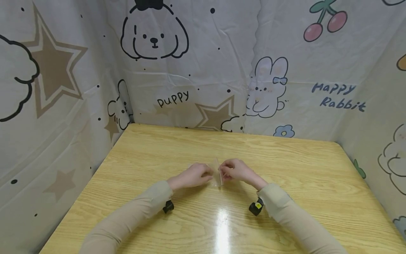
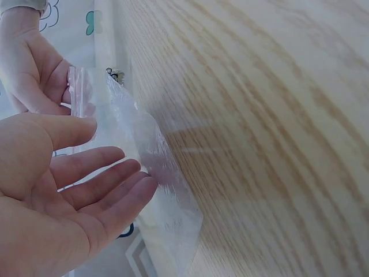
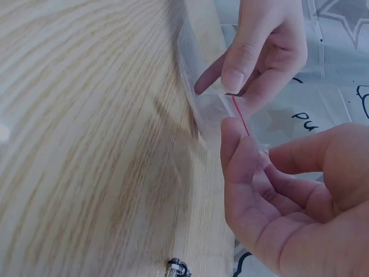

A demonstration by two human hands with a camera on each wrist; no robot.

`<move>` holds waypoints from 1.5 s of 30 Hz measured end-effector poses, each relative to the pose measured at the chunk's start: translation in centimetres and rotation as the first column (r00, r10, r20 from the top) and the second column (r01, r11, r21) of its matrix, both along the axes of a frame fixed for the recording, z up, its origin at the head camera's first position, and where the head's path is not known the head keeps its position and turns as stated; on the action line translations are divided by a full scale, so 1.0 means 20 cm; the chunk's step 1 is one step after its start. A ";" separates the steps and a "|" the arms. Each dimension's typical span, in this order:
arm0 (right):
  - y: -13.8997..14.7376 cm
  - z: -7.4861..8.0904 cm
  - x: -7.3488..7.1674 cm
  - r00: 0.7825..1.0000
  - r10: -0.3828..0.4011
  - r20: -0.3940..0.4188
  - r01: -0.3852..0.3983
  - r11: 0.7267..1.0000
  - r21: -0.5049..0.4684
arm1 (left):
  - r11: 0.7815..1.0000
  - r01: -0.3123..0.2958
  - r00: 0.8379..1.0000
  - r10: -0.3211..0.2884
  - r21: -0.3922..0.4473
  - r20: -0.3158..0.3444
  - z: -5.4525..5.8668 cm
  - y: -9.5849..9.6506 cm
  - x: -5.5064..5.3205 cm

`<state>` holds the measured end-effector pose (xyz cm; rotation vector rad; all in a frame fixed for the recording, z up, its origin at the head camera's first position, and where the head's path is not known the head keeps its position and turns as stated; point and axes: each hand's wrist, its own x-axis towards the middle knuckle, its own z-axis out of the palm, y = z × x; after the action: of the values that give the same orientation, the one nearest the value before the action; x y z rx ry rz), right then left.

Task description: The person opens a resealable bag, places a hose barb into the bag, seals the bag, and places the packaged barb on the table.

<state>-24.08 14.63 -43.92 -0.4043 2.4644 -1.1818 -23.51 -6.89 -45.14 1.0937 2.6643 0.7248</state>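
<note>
A clear plastic zip bag (image 3: 206,112) with a red line (image 3: 240,115) along its zip stands on edge between the two hands, just above or on the table. My right hand (image 1: 236,169) pinches the bag by its zip edge between thumb and fingers. My left hand (image 1: 197,174) is on the bag's other side. In the left wrist view its fingers (image 2: 109,184) are extended and lie against or close beside the film, with the thumb apart. A small dark and metallic item (image 2: 117,75) appears near the bag's far corner; its kind is too small to tell.
The wood-grain table (image 1: 152,151) stretches around the hands. Printed curtains (image 1: 215,70) enclose its back and sides. A black wrist camera (image 1: 256,207) hangs under the right cuff, another camera (image 1: 168,206) under the left.
</note>
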 end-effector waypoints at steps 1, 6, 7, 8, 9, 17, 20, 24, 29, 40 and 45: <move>0.00 0.00 0.00 1.000 0.001 -0.002 -0.001 1.000 0.000 | 1.000 0.000 1.000 0.000 -0.001 -0.003 0.00 0.00 0.00; 0.00 0.00 0.00 1.000 0.009 -0.006 -0.009 1.000 -0.008 | 1.000 0.003 1.000 -0.003 0.009 -0.003 0.00 0.00 0.00; 0.00 0.00 0.00 1.000 0.011 -0.008 -0.011 1.000 -0.006 | 1.000 0.002 1.000 -0.002 0.010 0.001 0.00 0.00 0.00; 0.00 0.00 0.00 1.000 0.012 -0.009 -0.012 1.000 -0.006 | 1.000 0.001 1.000 -0.001 0.015 0.007 0.00 0.00 0.00; 0.00 0.00 0.00 1.000 0.013 -0.010 -0.013 1.000 -0.005 | 1.000 -0.002 1.000 0.002 0.018 0.012 0.00 0.00 0.00; -0.02 0.00 0.00 1.000 0.024 0.002 -0.024 1.000 -0.010 | 0.995 -0.073 0.993 0.066 0.064 0.097 -0.02 0.01 -0.02; -0.02 -0.01 -0.01 1.000 0.020 0.012 -0.020 0.999 -0.026 | 0.986 -0.133 0.981 0.117 0.100 0.156 -0.02 0.01 -0.02; -0.03 0.00 -0.01 1.000 0.015 0.014 -0.014 0.999 -0.049 | 0.965 -0.209 0.963 0.175 0.157 0.203 -0.02 0.01 -0.03; -0.04 0.01 0.00 0.999 0.002 0.032 0.000 0.997 -0.081 | 0.928 -0.288 0.932 0.217 0.234 0.289 -0.02 0.00 -0.05; -0.05 0.02 0.00 1.000 -0.008 0.026 0.010 0.996 -0.093 | 0.848 -0.436 0.818 0.233 0.302 0.526 -0.01 0.00 -0.06; -0.05 0.03 0.00 1.000 -0.010 0.022 0.012 0.995 -0.098 | 0.822 -0.466 0.774 0.200 0.327 0.600 0.00 0.01 -0.06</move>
<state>-24.11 13.65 -43.38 -0.4038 2.4000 -1.3086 -24.64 -6.79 -45.11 0.3445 2.2384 1.5421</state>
